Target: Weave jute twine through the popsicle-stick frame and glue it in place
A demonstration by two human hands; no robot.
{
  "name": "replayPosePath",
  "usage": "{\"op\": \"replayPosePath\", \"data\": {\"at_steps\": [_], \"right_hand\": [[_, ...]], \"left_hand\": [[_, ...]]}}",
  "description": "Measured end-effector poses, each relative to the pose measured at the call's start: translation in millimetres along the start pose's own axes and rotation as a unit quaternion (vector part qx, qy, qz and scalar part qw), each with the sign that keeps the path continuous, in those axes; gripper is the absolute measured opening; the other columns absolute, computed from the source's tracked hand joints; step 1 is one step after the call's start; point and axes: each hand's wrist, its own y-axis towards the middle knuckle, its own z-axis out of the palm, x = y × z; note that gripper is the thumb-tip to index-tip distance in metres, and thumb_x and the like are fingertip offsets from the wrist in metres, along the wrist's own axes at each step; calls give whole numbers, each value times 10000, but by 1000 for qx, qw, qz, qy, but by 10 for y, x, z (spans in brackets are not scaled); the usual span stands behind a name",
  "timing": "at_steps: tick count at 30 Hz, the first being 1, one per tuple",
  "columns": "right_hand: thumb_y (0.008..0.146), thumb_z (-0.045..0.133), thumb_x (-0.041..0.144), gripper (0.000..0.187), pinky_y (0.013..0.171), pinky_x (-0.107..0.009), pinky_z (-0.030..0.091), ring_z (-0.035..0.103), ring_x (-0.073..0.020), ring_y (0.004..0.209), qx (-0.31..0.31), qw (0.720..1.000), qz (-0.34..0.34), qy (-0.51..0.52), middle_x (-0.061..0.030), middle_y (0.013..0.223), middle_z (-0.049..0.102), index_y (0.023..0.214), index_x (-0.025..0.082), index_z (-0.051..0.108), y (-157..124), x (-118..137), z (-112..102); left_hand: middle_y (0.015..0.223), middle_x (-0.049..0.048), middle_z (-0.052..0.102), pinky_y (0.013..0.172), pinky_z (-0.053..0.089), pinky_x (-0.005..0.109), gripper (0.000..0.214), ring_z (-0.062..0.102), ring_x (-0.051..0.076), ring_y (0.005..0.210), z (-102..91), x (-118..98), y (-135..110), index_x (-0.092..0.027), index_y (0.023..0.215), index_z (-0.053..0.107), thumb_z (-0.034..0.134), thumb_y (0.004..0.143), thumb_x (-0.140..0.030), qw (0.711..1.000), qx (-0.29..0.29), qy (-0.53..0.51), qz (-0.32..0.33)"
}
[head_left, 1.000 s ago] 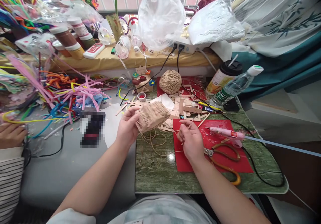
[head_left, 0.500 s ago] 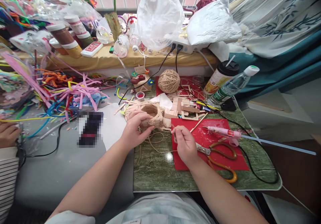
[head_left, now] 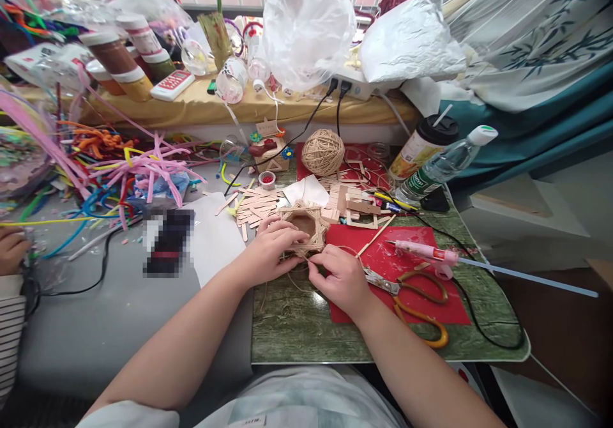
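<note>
My left hand grips the near left side of a small craft-stick box wound with twine, its many-sided opening facing up. My right hand is closed at the box's near right corner, thumb and forefinger pinching a strand of twine. Loose twine curls on the green tabletop below the hands. Scissors with orange-brown handles lie on a red sheet beside my right hand, and a pink glue gun with a long glue stick rests above them. Behind the box sits a ball of twine.
Craft sticks lie left of the box. At the back right stand a water bottle and a drink cup. Pipe cleaners cover the left side. Another person's hand is at the far left edge. A black cable crosses the right.
The box has turned and shifted right, its opening now tipped more toward me. My right hand has moved left with the twine, up to the box. My left fingers now reach over its rim.
</note>
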Motion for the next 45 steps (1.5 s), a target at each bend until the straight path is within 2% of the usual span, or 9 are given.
{"op": "replayPosePath", "data": {"at_steps": [5,12,19,24,29,38,45], "right_hand": [[927,663,160,172,643,-318,478,601,-179,688,16,1000,-6,14,-9,761,600,868,274,777,-13,22,-10],[912,672,127,154,634,-298,454,589,-158,684,15,999,-14,25,-4,765,574,829,234,747,-18,14,12],[918,662,114,155,634,-299,442,558,-149,662,-1,1000,5,19,4,761,562,838,230,728,-13,12,8],[922,662,124,152,634,-295,445,561,-151,667,-4,1000,12,14,4,761,559,836,231,728,2,10,-6],[925,658,129,150,647,-300,463,571,-158,677,-7,1000,20,15,-1,766,570,836,232,723,4,11,-9],[974,651,159,131,707,-330,508,627,-181,737,-42,998,21,39,-22,809,663,896,230,729,11,32,-28],[1035,659,234,80,743,-361,527,658,-208,793,-58,997,22,53,-39,867,691,995,242,728,42,3,-110]], "left_hand": [[1257,86,747,1228,324,512,388,645,299,1299,-68,-7,11,-276,1274,660,755,899,-318,1000,12,-12,19],[1272,121,731,1217,331,508,470,634,317,1309,-119,-20,7,-247,1298,648,777,923,-500,999,17,-22,34],[1240,110,744,1216,354,502,346,645,296,1298,-94,3,1,-245,1259,676,719,988,-456,999,11,-13,28],[1260,122,732,1220,358,520,403,637,306,1311,-101,-4,5,-238,1281,678,746,964,-478,999,14,-18,30],[1244,112,746,1216,367,513,314,643,294,1304,-108,-17,3,-240,1267,689,702,1001,-407,999,10,-19,27],[1211,94,767,1216,341,510,289,687,253,1243,-42,42,-3,-245,1271,685,687,1040,-419,998,-17,17,50],[1219,91,772,1241,337,530,256,681,253,1227,-135,-25,-1,-237,1284,651,648,1061,-362,999,-22,23,44]]}}
